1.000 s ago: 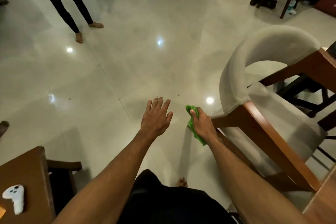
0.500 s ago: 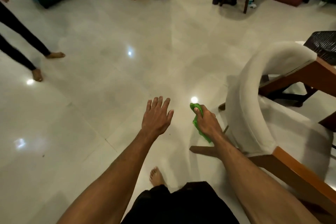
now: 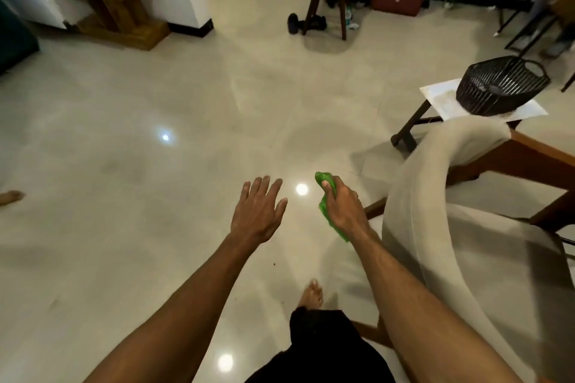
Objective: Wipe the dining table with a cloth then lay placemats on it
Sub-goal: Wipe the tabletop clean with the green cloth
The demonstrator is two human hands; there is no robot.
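Wiping unstarted: right hand (image 3: 342,210) held a crumpled green cloth (image 3: 325,182) in closed grip, left hand (image 3: 258,213) spread empty; the table, perhaps off right, needed reaching.

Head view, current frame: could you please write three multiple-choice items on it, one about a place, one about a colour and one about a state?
1. Where does the black basket sit?
A) on the floor
B) on the white-topped stand
C) on the orange stool

2. What colour is the cloth?
A) green
B) red
C) white

3. How is the left hand?
A) gripping the cloth
B) open, holding nothing
C) curled into a fist

Answers:
1. B: the basket's base rests on the white top.
2. A: the cloth gripped by the right hand is bright green.
3. B: its fingers are straight and spread.
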